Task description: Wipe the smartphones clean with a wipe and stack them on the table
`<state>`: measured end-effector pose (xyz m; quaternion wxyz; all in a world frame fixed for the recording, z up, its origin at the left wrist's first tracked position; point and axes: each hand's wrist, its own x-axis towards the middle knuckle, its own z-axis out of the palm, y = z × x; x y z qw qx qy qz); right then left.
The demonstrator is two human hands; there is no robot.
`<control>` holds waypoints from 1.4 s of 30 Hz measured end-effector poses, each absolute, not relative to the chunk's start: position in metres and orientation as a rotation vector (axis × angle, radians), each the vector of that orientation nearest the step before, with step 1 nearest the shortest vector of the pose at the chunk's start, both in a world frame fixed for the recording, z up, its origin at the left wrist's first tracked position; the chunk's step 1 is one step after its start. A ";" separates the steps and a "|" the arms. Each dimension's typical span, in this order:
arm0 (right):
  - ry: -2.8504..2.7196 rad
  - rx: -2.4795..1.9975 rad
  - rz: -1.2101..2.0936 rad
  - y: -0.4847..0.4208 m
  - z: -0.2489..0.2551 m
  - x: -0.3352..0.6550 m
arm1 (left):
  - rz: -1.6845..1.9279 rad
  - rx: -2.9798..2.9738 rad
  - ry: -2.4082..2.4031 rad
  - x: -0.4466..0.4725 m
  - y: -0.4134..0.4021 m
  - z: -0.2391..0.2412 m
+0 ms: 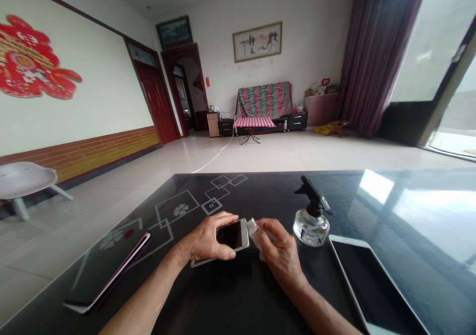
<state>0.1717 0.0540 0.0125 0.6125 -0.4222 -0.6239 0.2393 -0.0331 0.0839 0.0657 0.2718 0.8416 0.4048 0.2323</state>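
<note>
My left hand grips a white-framed smartphone by its long sides, its dark screen facing up. The palm and fingers cover much of the phone. Just right of it, my right hand is closed around a crumpled white tissue, which sits close to the phone's end; whether they touch I cannot tell. A clear spray bottle with a black trigger head stands upright beyond my right hand. To the right of that lies a white tablet, screen up.
A dark slim device or case with a pink edge lies at the left of the glossy black table. Past the table are a white chair, a small checked folding table and a cloth-covered object.
</note>
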 end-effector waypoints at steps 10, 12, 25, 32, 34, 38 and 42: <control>-1.538 -0.892 0.486 0.052 0.016 0.171 | 0.671 2.266 1.110 -0.022 0.078 0.063; -1.559 -0.869 0.492 0.050 0.019 0.170 | 0.693 2.255 1.126 -0.025 0.080 0.062; -1.538 -0.913 0.463 0.052 0.018 0.171 | 0.670 2.277 1.114 -0.020 0.077 0.066; -1.620 -0.827 0.467 0.045 0.024 0.167 | 0.738 2.249 1.225 -0.029 0.084 0.061; -1.625 -0.815 0.479 0.044 0.024 0.166 | 0.742 2.249 1.272 -0.029 0.084 0.061; -1.600 -0.856 0.457 0.048 0.021 0.168 | 0.698 2.295 1.223 -0.024 0.080 0.061; -1.558 -0.917 0.437 0.052 0.018 0.172 | 0.666 2.324 1.148 -0.018 0.076 0.061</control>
